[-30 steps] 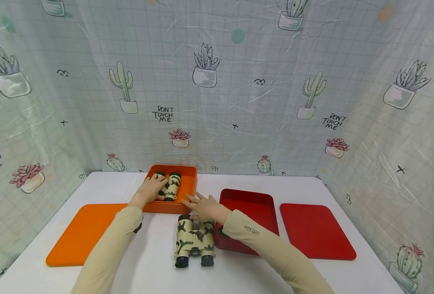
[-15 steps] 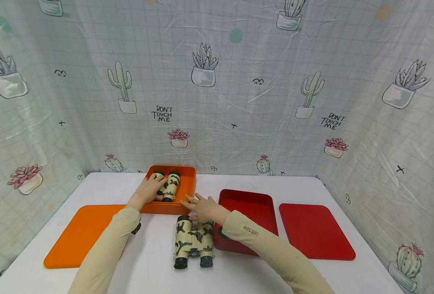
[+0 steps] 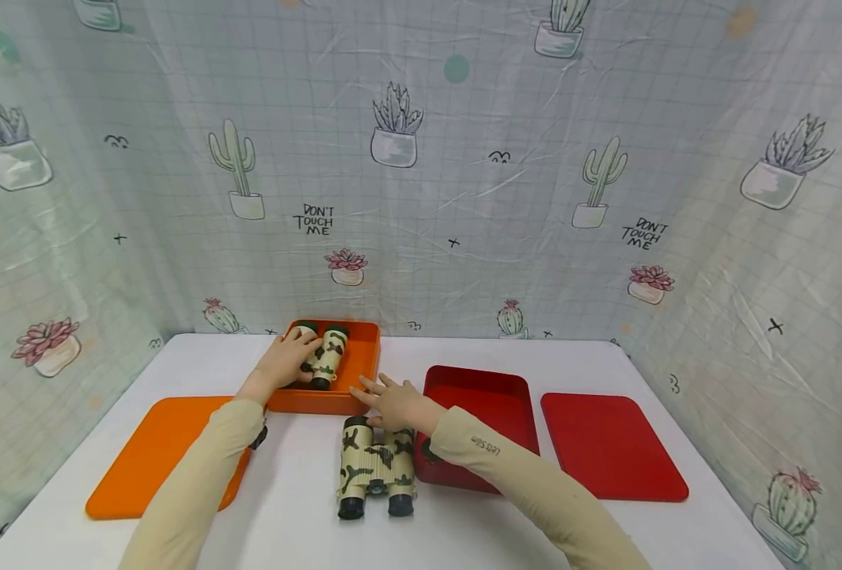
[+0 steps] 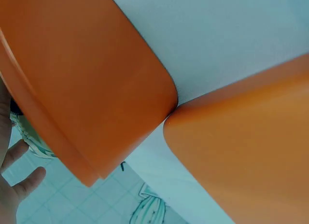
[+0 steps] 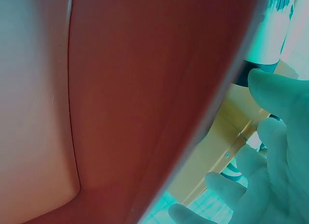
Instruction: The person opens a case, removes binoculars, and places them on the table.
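In the head view, my left hand (image 3: 282,362) reaches into the orange box (image 3: 359,364) and grips camouflage binoculars (image 3: 330,354) by their left barrel, which it partly hides. The left wrist view shows only its fingertips beyond the box wall. My right hand (image 3: 398,406), fingers spread, hovers over or touches the near right corner of that box. Below its thumb, a second pair of camouflage binoculars (image 3: 376,471) lies on the table; the right wrist view has the thumb at its black end (image 5: 241,75). Whether they touch, I cannot tell.
A red box (image 3: 495,408) stands right of the second binoculars, a dark round thing (image 3: 430,450) showing at its near left corner. A red lid (image 3: 613,447) lies to its right. An orange lid (image 3: 157,455) lies at the left, partly under my left arm. A patterned curtain (image 3: 464,198) hangs behind the white table.
My left hand and the binoculars it grips have shifted slightly left and toward the far side of the orange box. The right hand and the second binoculars stay nearly where they were.
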`<state>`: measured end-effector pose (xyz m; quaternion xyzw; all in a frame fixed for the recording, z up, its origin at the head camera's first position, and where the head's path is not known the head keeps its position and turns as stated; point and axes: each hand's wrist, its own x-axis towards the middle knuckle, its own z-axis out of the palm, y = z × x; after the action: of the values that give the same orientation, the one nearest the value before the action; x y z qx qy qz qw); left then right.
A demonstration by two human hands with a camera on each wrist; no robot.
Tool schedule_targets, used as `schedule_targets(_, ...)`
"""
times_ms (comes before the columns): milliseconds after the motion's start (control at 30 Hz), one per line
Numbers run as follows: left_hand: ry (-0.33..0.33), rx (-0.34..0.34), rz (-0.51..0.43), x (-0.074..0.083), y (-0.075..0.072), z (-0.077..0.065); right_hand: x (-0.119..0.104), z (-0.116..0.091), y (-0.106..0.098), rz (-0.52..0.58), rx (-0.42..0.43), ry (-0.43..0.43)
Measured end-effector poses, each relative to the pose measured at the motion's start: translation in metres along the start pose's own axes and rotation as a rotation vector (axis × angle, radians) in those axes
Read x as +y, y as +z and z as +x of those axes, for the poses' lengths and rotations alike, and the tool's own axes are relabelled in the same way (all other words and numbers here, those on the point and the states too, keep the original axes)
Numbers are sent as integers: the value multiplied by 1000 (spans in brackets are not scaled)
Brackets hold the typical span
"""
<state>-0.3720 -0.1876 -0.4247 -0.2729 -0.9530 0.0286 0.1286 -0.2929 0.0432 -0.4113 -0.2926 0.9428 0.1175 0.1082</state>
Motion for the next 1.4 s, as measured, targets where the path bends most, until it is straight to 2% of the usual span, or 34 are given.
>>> schedule_targets(267,8,-19,41,-2,-6,-2,-1,1,1,7,4,4)
schedule_targets(533,42,30,44,2,-22,-3,0,0,-1,10,-6,17)
schedule_targets(933,103,103,97,7,-36,-10,0,3,0,1,-5,22)
schedule_targets(1133,110,118,135,7,-43,-15,0,4,1,3,-8,25)
schedule_targets(1400,114,116,102,5,-43,-26,0,3,1,-5,3,23)
